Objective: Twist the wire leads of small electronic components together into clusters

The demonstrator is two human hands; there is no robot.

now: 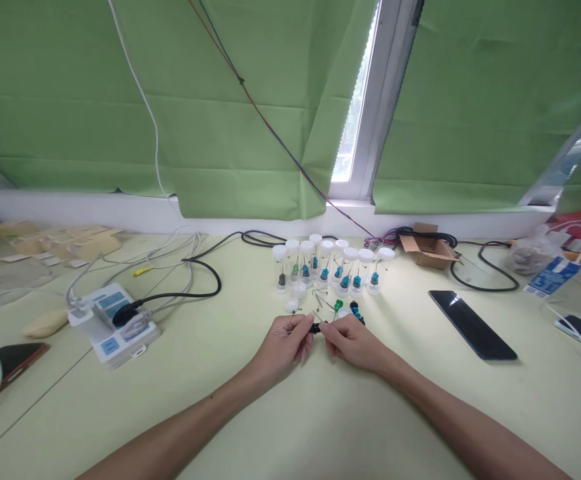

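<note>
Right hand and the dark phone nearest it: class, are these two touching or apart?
Apart: the head view shows bare tabletop between the right hand and dark phone.

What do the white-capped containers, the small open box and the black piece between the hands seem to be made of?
White-capped containers: probably smooth, clear plastic, perhaps glass; coloured pieces show through. Small open box: likely cardboard, matte brown, with folded flaps. Black piece: perhaps plastic, but too small to settle material or finish.

I'm looking at a workshop-style bench point(290, 420)
I see capped tubes point(326, 259) of small parts point(324, 274) mid-frame, a power strip point(113, 346) lower left, green blinds point(250, 153) above.
</note>
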